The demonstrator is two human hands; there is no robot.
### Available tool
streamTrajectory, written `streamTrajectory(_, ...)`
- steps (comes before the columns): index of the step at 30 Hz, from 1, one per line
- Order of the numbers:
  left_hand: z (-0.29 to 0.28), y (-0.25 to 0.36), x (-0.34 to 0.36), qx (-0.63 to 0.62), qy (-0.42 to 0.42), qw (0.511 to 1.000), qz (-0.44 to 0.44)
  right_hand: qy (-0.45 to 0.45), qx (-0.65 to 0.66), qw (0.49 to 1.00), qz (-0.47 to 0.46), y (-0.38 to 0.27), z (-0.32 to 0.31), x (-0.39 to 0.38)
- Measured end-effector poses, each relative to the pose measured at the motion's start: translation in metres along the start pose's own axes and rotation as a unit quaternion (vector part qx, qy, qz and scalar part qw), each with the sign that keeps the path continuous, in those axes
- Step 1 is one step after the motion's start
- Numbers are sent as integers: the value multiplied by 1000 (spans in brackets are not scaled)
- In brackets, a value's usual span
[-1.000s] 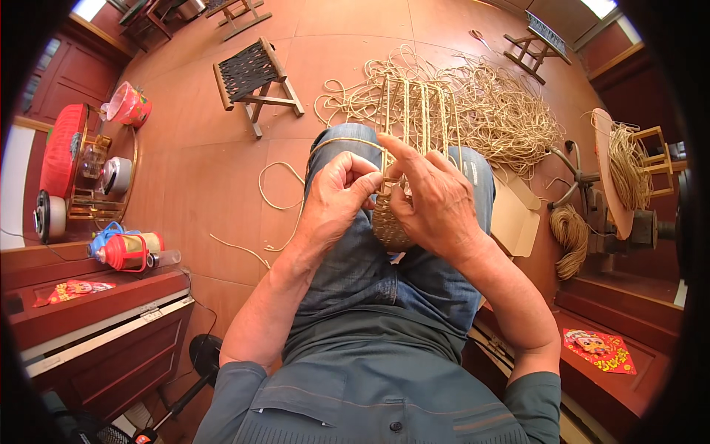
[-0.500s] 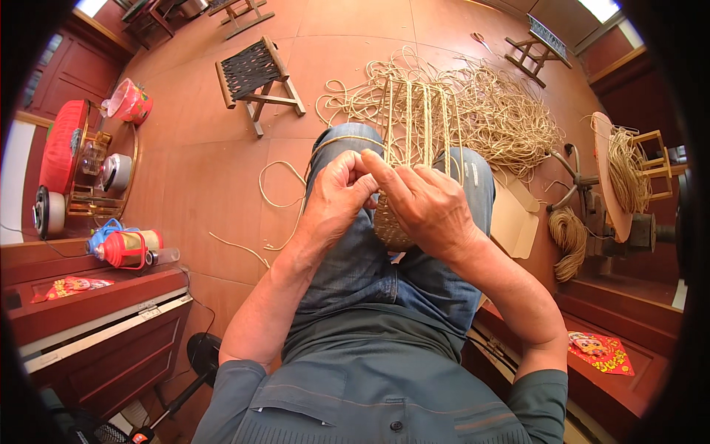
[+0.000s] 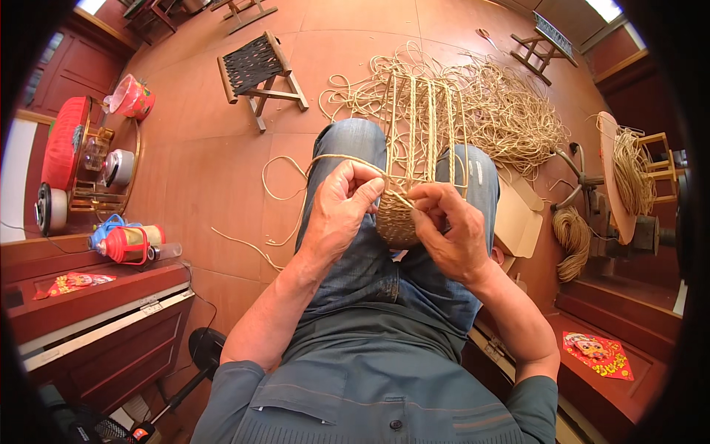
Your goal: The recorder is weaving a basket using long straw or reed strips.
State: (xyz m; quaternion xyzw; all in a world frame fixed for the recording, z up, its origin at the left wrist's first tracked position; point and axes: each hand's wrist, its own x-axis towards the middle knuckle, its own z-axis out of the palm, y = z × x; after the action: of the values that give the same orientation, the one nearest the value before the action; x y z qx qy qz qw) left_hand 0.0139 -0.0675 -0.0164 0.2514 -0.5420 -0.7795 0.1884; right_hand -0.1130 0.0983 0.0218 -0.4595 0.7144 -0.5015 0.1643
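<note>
A piece of woven cord work [image 3: 396, 225] rests between my knees, its near part tightly woven. Long tan strands [image 3: 419, 126] stretch away from it toward the far side. My left hand [image 3: 342, 203] pinches a cord [image 3: 342, 156] at the left edge of the weave, thumb against forefinger. That cord loops over my left knee and down to the floor. My right hand [image 3: 452, 228] has its fingers closed on a strand at the weave's right edge. A short length of cord [image 3: 399, 198] runs slantwise between both hands. My right palm is partly hidden.
A big tangle of tan cord [image 3: 510, 115] spreads over the floor beyond my knees. Folding stools [image 3: 255, 68] stand farther off, and scissors [image 3: 484, 35] lie near one. To the right are a cardboard piece [image 3: 518, 222] and coiled cord [image 3: 571, 240]; at left, a red thermos [image 3: 132, 244].
My hands have moved apart; the right one has shifted right and down, uncovering the weave's top and the cord between them. My left hand stays near the left edge. The view has shifted slightly.
</note>
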Motion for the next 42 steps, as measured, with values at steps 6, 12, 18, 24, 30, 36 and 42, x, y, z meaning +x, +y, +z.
streamTrajectory(6, 7, -8, -9, 79, 25, 996, 42, -29, 55, 997, 53, 1, -12, -2)
streamTrajectory(12, 13, 9, -13, 160, 55, 981, 91, -45, 76, 994, 58, -3, -21, 1)
streamTrajectory(18, 26, 31, -17, 446, 6, 823, 352, -36, 99, 991, 81, -11, -45, -3)
streamTrajectory(24, -42, 62, -27, 112, -79, 989, 53, 103, -77, 991, 27, 53, -127, -6)
streamTrajectory(30, -175, 77, -34, 8, 79, 996, 49, 296, 5, 952, 75, 157, -257, -40)
streamTrajectory(36, -274, 79, -50, -46, 190, 979, 50, 411, 16, 890, 194, 168, -300, -75)
streamTrajectory(42, -386, 67, -49, 75, 409, 908, -49, -67, 46, 944, 321, 53, -237, -49)
